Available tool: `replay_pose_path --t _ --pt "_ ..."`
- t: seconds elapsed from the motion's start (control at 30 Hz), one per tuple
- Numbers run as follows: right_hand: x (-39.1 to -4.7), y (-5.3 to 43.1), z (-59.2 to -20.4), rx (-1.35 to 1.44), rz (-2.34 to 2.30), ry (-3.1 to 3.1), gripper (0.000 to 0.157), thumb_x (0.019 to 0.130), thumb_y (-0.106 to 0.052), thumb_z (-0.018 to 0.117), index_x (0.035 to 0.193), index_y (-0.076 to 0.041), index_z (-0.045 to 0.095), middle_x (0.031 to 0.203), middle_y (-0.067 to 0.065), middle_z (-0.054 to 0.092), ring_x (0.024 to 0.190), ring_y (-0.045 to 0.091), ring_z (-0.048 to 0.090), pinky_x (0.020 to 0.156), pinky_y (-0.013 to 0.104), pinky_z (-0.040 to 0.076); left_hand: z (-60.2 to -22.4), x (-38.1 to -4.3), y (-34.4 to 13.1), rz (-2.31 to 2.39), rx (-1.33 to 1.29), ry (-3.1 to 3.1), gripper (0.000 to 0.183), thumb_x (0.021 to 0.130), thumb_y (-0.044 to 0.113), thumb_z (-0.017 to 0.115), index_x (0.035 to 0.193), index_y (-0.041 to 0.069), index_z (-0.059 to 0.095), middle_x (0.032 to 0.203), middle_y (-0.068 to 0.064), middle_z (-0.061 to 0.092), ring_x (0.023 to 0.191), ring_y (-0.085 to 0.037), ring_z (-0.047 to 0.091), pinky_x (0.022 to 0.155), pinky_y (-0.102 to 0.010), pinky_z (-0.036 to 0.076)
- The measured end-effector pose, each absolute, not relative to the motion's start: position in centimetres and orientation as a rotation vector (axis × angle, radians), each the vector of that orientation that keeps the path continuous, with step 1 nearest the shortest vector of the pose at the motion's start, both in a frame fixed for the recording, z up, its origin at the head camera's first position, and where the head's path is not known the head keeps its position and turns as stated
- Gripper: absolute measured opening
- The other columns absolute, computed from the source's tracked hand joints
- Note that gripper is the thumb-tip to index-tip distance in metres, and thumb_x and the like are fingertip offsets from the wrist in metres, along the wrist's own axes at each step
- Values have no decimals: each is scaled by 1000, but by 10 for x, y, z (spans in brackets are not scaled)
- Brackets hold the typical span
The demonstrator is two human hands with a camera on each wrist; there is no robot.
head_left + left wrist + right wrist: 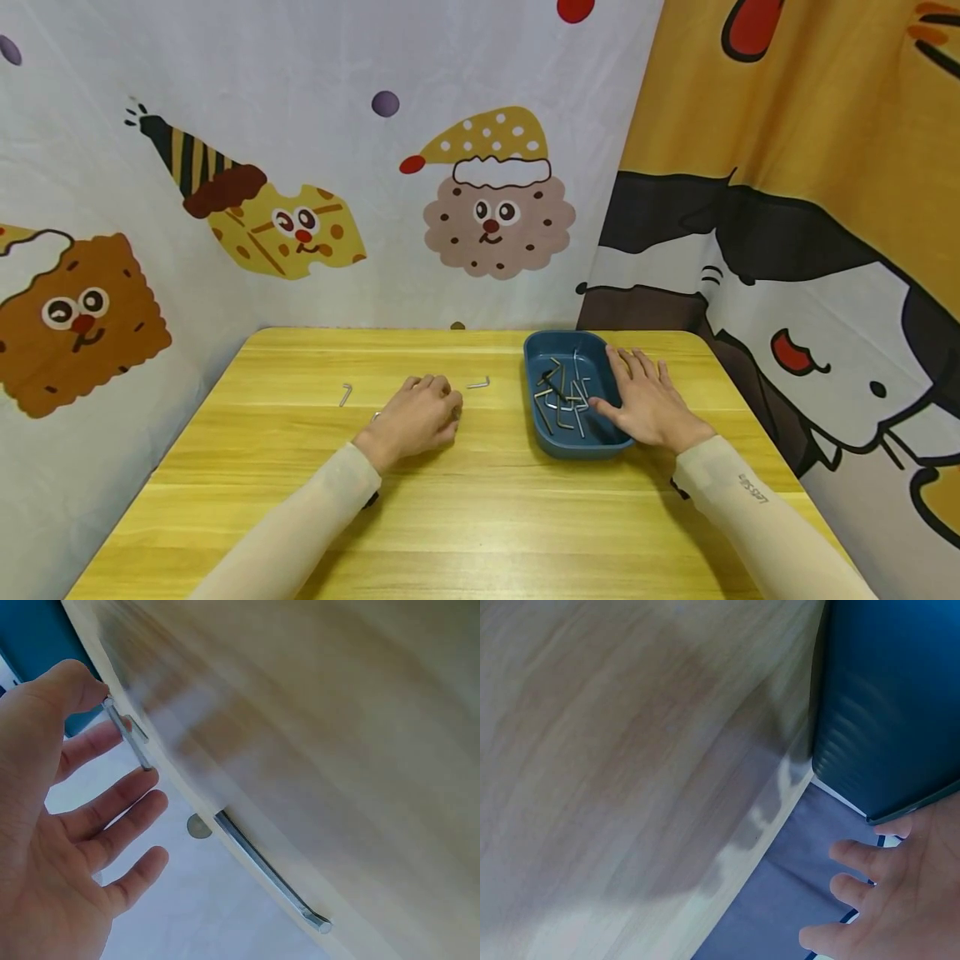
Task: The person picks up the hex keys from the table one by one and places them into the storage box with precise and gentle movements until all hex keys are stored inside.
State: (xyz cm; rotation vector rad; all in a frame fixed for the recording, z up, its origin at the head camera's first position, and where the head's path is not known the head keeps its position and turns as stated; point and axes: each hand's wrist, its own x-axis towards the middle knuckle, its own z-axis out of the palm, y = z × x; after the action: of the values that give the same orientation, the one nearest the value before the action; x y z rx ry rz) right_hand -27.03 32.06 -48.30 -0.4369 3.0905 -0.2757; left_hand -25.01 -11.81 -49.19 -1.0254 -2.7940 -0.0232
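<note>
My left hand [422,417] hovers low over the table, left of the blue bin. In the left wrist view its thumb and fingertips pinch a small silver hex key [127,736] by its ends. Another L-shaped hex key [270,870] lies on the wood close to that hand. My right hand [651,407] rests on the right rim of the blue bin [581,451], fingers extended and thumb over the inside. Several silver and brass-coloured hex keys [564,423] lie jumbled in the bin.
One loose hex key [478,384] lies between my left hand and the bin. A second loose key [346,394] is farther left on the wooden table [480,533]. Cartoon-printed curtains [315,100] hang behind the table and at its sides.
</note>
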Motion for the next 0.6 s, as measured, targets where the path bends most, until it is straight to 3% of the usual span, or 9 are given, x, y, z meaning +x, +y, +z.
replay_pose_path --t 0.6 --pt "-271 322 -483 -440 -288 3085 108 114 -69 60 188 -6 14 188 34 27 176 62 17 138 89 9 -485 -248 -104 -82 -1056 -2722 23 113 37 76 128 20 81 137 -12 77 128 -35 75 115 -61 63"
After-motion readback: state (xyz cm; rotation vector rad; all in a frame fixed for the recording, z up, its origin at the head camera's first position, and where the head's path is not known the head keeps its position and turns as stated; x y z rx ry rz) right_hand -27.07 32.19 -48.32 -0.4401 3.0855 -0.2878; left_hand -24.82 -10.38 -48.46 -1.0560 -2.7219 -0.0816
